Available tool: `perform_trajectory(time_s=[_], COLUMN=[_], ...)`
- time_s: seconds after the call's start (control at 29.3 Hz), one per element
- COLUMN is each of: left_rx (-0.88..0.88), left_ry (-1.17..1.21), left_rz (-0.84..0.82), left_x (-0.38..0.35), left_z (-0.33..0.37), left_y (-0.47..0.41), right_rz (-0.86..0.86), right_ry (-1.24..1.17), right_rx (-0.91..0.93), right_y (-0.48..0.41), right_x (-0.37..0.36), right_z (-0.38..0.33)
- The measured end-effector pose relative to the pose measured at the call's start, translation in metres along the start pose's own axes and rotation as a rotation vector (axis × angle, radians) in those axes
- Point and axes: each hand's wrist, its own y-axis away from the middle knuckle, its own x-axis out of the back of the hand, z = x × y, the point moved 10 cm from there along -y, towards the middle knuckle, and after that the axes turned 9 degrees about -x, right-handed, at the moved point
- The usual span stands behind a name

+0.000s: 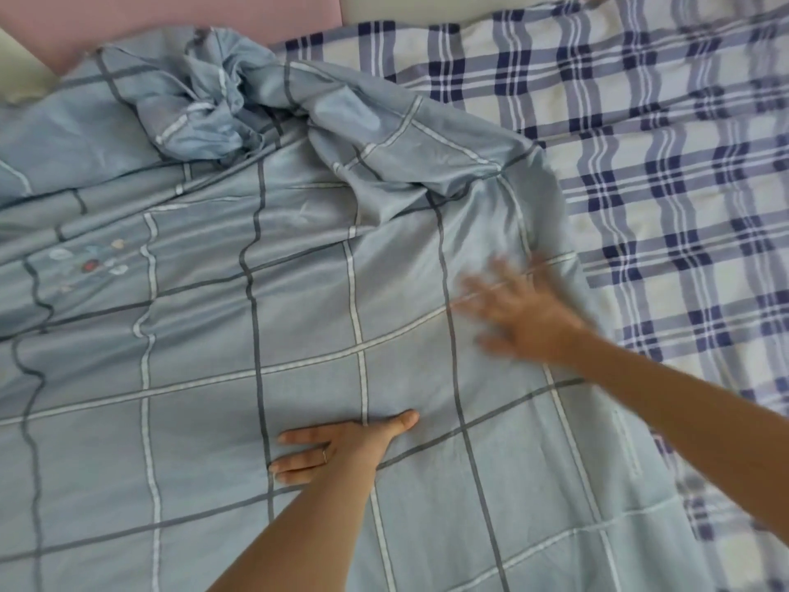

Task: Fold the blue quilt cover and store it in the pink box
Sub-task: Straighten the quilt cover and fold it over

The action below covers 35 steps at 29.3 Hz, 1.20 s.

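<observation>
Left hand (pixel 341 446), right hand (pixel 523 318) on blue quilt cover (pixel 205 335)

Straight left fingers press it; the blurred right fingers spread near its right edge. It lies over the checked sheet (pixel 666 173), bunched at the far end.

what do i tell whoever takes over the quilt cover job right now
Left hand: open, fingers straight, pressing flat on the blue quilt cover.
Right hand: open, fingers spread over the cover near its right edge; it is blurred, so contact is unclear.
The cover lies spread on the plaid sheet, mostly flat near the person and bunched up at the far end.
Done: cover laid out, partly smoothed.
Left: flatten the bunched end, make every fold, then store it. The pink box is not in view; the pink panel at the top left does not look like a box.
</observation>
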Motion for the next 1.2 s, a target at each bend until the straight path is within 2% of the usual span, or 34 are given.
perform_trajectory(time_s=[0.07,0.1,0.17,0.24,0.27,0.34,0.41,0.48,0.51,0.55,0.68,0.75,0.79,0.82,0.85,0.92,0.96,1.03,1.06,1.09,1.13,1.2], left_rx=[-0.011,0.005,0.048,0.059,0.063,0.066,0.049,0.000,0.007,0.017,-0.026,-0.101,-0.120,-0.135,-0.136,-0.171,-0.194,-0.212,-0.227,-0.223,-0.204,-0.128], left_ry=[-0.004,-0.006,-0.017,-0.017,-0.034,-0.047,0.005,0.016,0.008,0.031,0.060,0.103,0.124,0.137,0.161,0.215,0.234,0.234,0.240,0.248,0.248,0.157], left_rz=[0.003,0.003,-0.001,-0.003,-0.005,0.018,0.018,0.038,0.055,0.061,0.073,0.040,0.007,0.001,-0.028,-0.130,-0.174,-0.188,-0.193,-0.174,-0.137,-0.016], left_x=[-0.002,-0.002,-0.003,-0.002,-0.001,-0.003,-0.021,-0.022,-0.015,-0.007,-0.008,-0.027,-0.040,-0.045,-0.047,-0.046,-0.048,-0.041,-0.041,-0.042,-0.041,-0.035], left_z=[-0.003,-0.006,-0.008,-0.006,-0.004,-0.008,-0.019,-0.017,-0.015,-0.012,-0.008,-0.017,-0.026,-0.029,-0.028,-0.020,-0.014,-0.004,-0.005,-0.007,-0.012,-0.028], left_y=[-0.006,-0.010,-0.004,-0.002,0.003,-0.009,-0.039,-0.040,-0.029,-0.016,-0.018,-0.053,-0.078,-0.086,-0.082,-0.062,-0.056,-0.037,-0.040,-0.048,-0.061,-0.081], right_rz=[-0.154,-0.229,-0.237,-0.025,0.097,0.225,0.218,0.121,0.089,0.039,-0.157,-0.189,-0.165,-0.119,-0.040,0.143,0.192,0.108,0.028,-0.028,-0.085,-0.202], right_ry=[-0.112,-0.238,-0.444,-0.435,-0.376,-0.302,-0.259,-0.173,-0.155,-0.167,-0.335,-0.517,-0.556,-0.533,-0.469,-0.472,-0.512,-0.458,-0.411,-0.390,-0.389,-0.450], right_rx=[-0.591,-0.806,-1.023,-0.999,-0.912,-0.601,-0.203,0.086,0.095,-0.012,-0.801,-1.241,-1.352,-1.373,-1.304,-0.979,-0.754,-0.376,-0.289,-0.313,-0.420,-0.747], right_y=[0.007,0.017,0.020,0.007,0.000,0.003,0.046,0.099,0.115,0.121,0.153,0.182,0.184,0.181,0.169,0.133,0.122,0.127,0.143,0.162,0.183,0.231], right_x=[-0.020,-0.024,-0.012,0.028,0.048,0.073,0.060,0.014,-0.005,-0.023,-0.060,-0.058,-0.049,-0.034,-0.016,0.021,0.029,0.024,0.005,-0.018,-0.038,-0.072], right_z=[0.112,0.144,0.160,0.133,0.105,0.014,-0.096,-0.134,-0.119,-0.089,0.045,0.074,0.073,0.064,0.046,-0.024,-0.073,-0.149,-0.159,-0.149,-0.125,-0.062])
